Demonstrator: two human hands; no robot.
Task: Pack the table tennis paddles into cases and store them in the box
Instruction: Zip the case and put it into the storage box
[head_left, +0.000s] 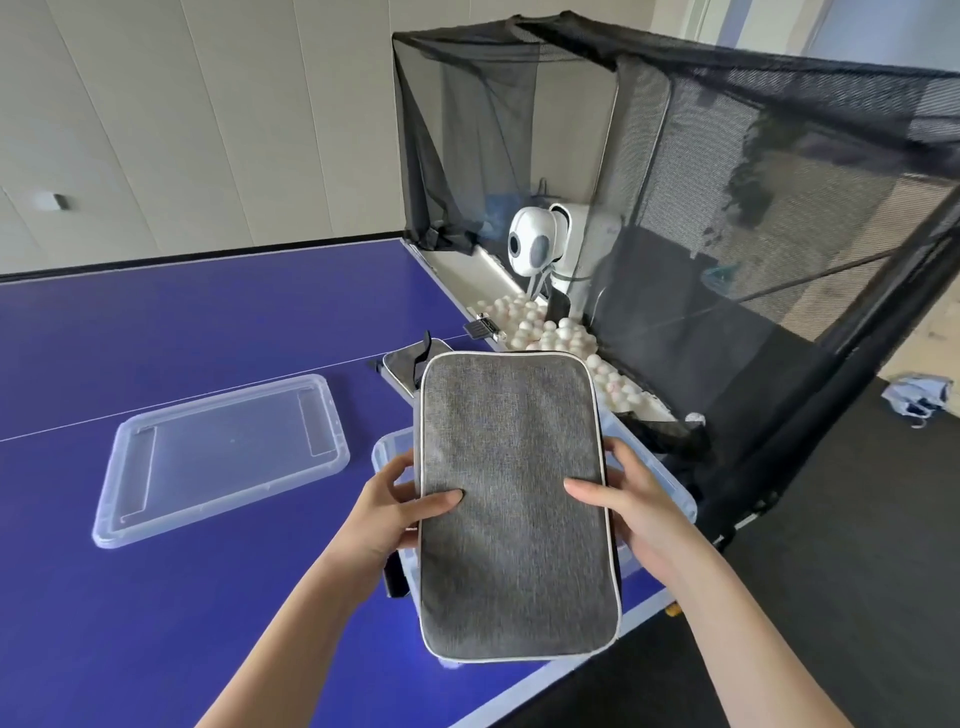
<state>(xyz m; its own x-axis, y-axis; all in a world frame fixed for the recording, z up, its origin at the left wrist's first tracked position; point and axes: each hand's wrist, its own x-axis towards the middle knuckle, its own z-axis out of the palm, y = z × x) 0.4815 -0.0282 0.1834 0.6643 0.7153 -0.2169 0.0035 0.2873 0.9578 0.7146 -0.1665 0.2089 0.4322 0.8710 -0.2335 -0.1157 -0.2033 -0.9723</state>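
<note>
A grey fabric paddle case (511, 499) with white piping is held flat above a clear plastic box (390, 448), which it mostly hides. My left hand (400, 512) grips the case's left edge, thumb on top. My right hand (631, 506) grips its right edge the same way. A second case (402, 366), with a black strap, lies on the table just behind the held one. Whether a paddle is inside either case cannot be seen.
The box's clear lid (221, 457) lies on the blue table (156, 338) to the left. A black ball-catching net (727, 182) with a white ball machine (535, 244) and several white balls (550, 332) stands at the table's right end. The table edge runs close on the right.
</note>
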